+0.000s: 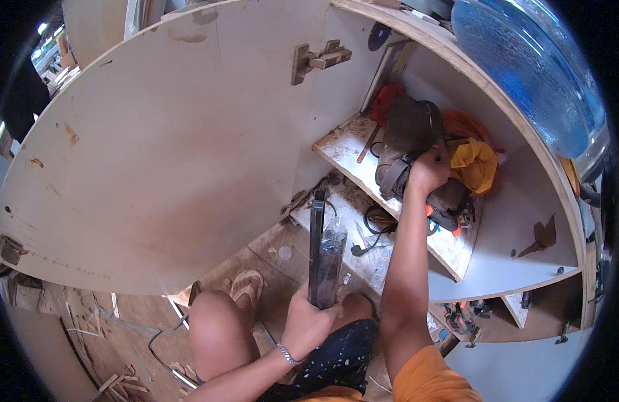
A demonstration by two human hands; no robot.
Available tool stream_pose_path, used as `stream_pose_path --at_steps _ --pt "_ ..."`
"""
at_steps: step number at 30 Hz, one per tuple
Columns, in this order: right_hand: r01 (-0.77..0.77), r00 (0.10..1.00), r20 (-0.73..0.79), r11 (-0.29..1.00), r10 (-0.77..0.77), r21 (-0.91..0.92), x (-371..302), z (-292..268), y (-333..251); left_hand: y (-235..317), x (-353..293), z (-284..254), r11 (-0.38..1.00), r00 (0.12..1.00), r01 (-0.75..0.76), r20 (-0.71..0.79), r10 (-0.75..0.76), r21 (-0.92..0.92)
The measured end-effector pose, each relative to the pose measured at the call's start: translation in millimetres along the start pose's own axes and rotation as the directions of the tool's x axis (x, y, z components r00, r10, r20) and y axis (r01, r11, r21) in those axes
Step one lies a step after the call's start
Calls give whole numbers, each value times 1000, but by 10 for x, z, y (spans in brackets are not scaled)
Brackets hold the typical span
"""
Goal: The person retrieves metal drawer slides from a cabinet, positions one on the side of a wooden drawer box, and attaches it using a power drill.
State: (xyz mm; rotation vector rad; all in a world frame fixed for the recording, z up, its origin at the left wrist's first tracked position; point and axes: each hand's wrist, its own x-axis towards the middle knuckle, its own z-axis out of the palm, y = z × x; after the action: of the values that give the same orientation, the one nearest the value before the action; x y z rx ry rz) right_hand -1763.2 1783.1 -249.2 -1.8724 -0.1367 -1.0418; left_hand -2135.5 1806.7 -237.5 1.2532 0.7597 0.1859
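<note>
The left hand is grasping a black bar beyond the shelf's front edge; the right hand, grip unclear, is touching a dark bundle still shelved.

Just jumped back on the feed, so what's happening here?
A person is at an open cabinet. Their left hand grips a long black bar and a clear plastic pack upright together. Their right hand is on a dark bag on the upper shelf, beside a yellow cloth; its fingers are partly hidden. The door stands open.
</note>
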Motion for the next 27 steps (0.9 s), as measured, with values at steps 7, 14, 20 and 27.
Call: stream_pose_path --at_steps 7,14,20,27 --pt "-68 990 115 991 81 -111 -35 578 -383 36 59 -51 998 998 -7 -62 10 56" --pt "257 819 569 932 -71 -254 141 749 -444 -155 94 21 1000 1000 -17 6 17 3" --pt "-152 683 719 938 -128 311 -1203 -1061 -181 -161 135 -81 995 994 -79 -87 73 -68" --pt "-788 -101 990 600 99 -140 -2760 -2952 -236 -133 276 -84 980 1000 0 -4 -1 -201"
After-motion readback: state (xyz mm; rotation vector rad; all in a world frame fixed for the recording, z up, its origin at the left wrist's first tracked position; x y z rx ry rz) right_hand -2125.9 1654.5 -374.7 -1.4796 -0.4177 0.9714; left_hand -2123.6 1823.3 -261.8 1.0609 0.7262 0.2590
